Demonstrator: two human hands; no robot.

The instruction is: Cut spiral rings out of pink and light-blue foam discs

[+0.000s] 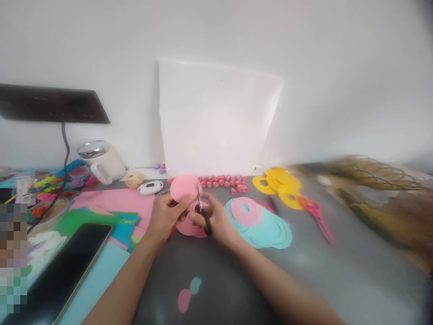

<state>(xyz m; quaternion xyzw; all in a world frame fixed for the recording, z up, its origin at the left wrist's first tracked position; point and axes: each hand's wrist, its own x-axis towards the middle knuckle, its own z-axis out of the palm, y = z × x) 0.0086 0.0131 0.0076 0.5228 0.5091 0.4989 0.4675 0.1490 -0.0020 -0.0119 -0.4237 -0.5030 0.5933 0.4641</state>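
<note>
Bare forearms (138, 275) reach in from the bottom edge, a dark-screened phone (77, 266) lying to the left of them. At far left stands a small white label (25, 190), its print too blurred to read. The left hand (167, 215) pinches the lower edge of a pink disc (183, 188) between thumb and fingers, just above the middle of the table, flat face toward the camera. The right hand (216, 219) curls round the handles of black-handled scissors (204, 220); their blades point away from the person, long axis nearly upright in view, tips leaning slightly left at the disc's right side. How deep they bite, I cannot tell. On the dark grey table (169, 280), light-blue rings (267, 232) lie right of the hands, yellow rings (282, 184) beyond. Behind, a white board (219, 117) stands before a pale wall (216, 31).
</note>
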